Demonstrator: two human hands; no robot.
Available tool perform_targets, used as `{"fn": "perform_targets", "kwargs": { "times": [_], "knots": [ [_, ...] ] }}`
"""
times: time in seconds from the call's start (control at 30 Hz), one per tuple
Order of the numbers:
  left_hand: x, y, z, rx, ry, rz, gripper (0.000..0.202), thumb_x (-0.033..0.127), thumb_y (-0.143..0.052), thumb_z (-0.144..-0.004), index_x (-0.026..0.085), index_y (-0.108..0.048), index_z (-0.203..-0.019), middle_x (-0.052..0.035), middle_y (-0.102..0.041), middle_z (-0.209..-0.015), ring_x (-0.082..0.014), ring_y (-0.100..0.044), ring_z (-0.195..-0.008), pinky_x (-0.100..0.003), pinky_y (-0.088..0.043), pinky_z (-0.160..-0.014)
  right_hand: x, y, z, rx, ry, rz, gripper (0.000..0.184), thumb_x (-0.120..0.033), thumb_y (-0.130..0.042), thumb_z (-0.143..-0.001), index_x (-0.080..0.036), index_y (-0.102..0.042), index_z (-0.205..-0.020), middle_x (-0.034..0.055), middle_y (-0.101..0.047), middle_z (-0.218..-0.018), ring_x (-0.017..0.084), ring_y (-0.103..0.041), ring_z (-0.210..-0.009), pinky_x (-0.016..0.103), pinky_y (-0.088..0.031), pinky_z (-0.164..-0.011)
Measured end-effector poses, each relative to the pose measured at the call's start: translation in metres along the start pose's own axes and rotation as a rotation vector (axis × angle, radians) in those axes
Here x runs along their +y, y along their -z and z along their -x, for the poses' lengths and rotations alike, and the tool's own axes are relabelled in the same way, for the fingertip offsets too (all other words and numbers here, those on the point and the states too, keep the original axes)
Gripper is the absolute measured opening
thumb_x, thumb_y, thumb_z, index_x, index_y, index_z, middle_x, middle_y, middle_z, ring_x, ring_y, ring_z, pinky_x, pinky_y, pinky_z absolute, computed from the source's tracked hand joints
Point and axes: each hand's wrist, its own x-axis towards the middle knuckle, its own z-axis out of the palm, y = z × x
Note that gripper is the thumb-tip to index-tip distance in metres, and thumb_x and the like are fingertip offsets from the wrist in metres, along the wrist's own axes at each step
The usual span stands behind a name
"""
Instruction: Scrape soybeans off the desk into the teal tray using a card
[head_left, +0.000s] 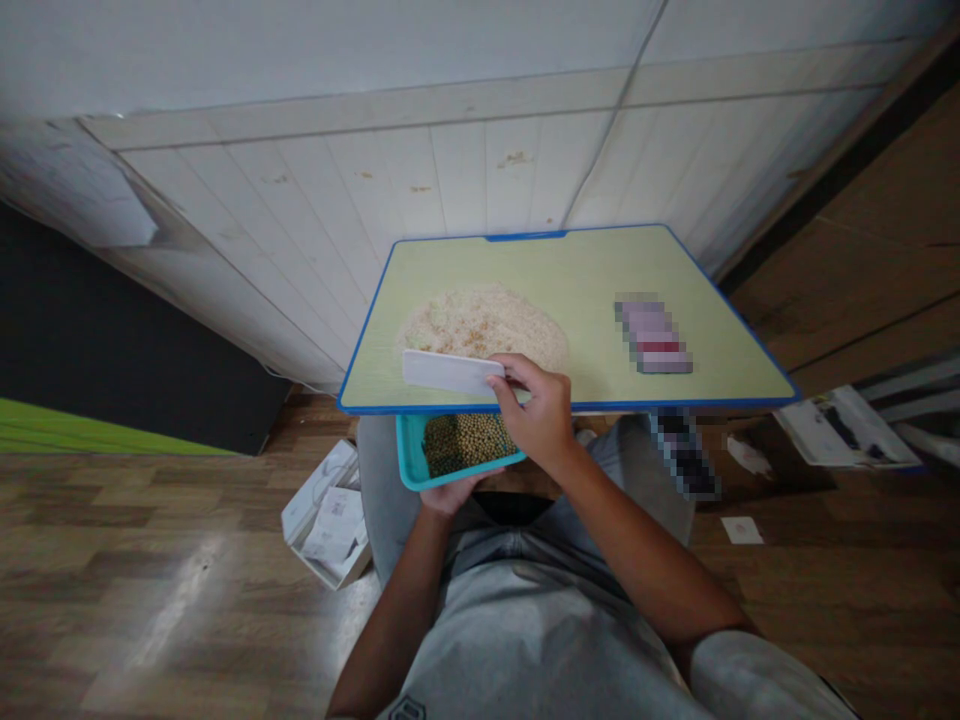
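Right hand (541, 405) pinching card (446, 370) by one end, pale heap (487, 315) on tabletop (600, 265) beyond that hand, left hand (454, 495) holding tub (409, 455) of beans (469, 440) from below

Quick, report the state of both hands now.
Left hand: under the turquoise container, seemingly supporting it; open or closed cannot be told.
Right hand: closed, pinching the flat white piece by one end.

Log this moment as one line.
left hand: under teal tub of soybean-like beans | right hand: pinching flat white strip | strip: near side of pale grain pile, tabletop contact unclear
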Motion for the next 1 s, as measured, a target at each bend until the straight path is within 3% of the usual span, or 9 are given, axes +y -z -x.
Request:
{"fn": "perform_targets", "kwargs": {
  "times": [0.43,0.83,1.0],
  "knots": [
    [-0.004,-0.001,-0.002,0.021,-0.017,-0.017,0.071,0.070,-0.029,-0.113,0.034,-0.069,-0.159,-0.0037,-0.034,-0.190,-0.0425,0.009,-0.179,-0.086,-0.002,-0.133,0.001,0.004,-0.003,0.035,-0.035,0.008,0.017,-0.030,-0.065,-0.100,-0.027,-0.081,-0.105,-0.0007,-0.087,-0.094,0.019,-0.082,-0.084,0.035,-0.070,-0.081],
    [-0.006,-0.008,-0.005,0.070,0.000,0.000,0.074,0.072,-0.027,-0.112,0.034,-0.064,-0.164,-0.0047,-0.025,-0.193,-0.0403,0.016,-0.179,-0.086,0.005,-0.132,0.001,0.008,-0.005,0.086,-0.041,0.001,0.017,-0.031,-0.066,-0.098,-0.027,-0.081,-0.102,-0.0019,-0.085,-0.088,0.018,-0.082,-0.079,0.034,-0.069,-0.078],
    [-0.007,-0.008,-0.004,0.086,-0.008,0.012,0.076,0.072,-0.027,-0.112,0.031,-0.060,-0.167,-0.0065,-0.023,-0.193,-0.0428,0.012,-0.179,-0.086,0.005,-0.133,0.003,0.013,-0.008,0.107,-0.058,0.022,0.016,-0.032,-0.066,-0.097,-0.027,-0.080,-0.101,-0.0020,-0.083,-0.084,0.019,-0.081,-0.078,0.034,-0.069,-0.076]
  ]
}}
